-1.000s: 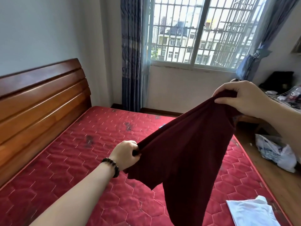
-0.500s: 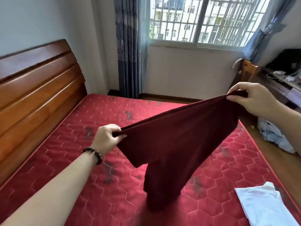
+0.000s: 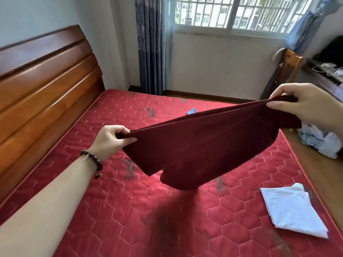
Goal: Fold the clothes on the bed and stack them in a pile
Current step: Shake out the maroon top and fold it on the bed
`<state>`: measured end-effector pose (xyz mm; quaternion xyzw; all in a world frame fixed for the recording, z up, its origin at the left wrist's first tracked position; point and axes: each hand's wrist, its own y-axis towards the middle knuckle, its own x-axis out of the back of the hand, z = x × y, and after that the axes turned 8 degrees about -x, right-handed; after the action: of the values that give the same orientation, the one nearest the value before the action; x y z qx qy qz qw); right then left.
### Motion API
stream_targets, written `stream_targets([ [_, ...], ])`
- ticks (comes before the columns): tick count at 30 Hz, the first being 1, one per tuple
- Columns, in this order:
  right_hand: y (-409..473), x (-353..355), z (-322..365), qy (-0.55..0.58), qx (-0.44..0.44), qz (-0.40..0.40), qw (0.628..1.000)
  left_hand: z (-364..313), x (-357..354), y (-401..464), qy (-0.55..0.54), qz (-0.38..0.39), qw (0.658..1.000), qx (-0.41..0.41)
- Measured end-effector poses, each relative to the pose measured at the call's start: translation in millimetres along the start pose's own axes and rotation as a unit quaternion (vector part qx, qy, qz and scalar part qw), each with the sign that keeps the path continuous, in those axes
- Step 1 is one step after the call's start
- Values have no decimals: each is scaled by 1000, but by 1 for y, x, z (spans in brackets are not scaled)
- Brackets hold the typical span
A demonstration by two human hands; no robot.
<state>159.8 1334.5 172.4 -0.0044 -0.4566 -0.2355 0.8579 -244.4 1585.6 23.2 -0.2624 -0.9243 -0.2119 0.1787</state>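
Note:
A dark maroon garment hangs stretched in the air above the red quilted mattress. My left hand pinches its left top corner, and my right hand pinches the right top corner, held higher. The cloth's lower end droops and blurs just over the mattress. A folded white garment lies flat on the mattress near its right edge. A small blue item lies on the far part of the mattress, partly hidden behind the maroon cloth.
A wooden headboard runs along the left. Beyond the bed are a blue curtain and barred window. A wooden chair, a cluttered desk and a white plastic bag on the floor stand right of the bed.
My hands have moved apart and pulled the maroon garment's top edge taut. The cloth has swung lower toward the mattress, and the view has tilted down.

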Motion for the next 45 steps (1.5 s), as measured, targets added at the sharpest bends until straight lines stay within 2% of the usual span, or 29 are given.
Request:
stream_targets([
  [5, -40, 25, 20, 78, -47, 29, 995, -28, 15, -33, -111, 15, 993, 21],
  [11, -99, 43, 44, 40, -62, 34, 997, -45, 34, -75, -169, 14, 985, 19],
  [17, -174, 25, 67, 66, -92, 25, 993, -41, 67, -132, -169, 75, 983, 9],
  [25, -237, -8, 109, 60, -97, 53, 992, -22, 97, -209, -195, 128, 971, 46],
  [30, -240, -34, 115, 52, -137, 72, 987, -10, 84, -222, -197, 105, 969, 105],
  [37, -182, -114, 40, -61, -200, 65, 976, 42, 17, -200, -172, 100, 949, 247],
  [45, -68, -224, -111, -58, -236, 81, 967, 140, -82, -132, -81, 66, 934, 341],
])
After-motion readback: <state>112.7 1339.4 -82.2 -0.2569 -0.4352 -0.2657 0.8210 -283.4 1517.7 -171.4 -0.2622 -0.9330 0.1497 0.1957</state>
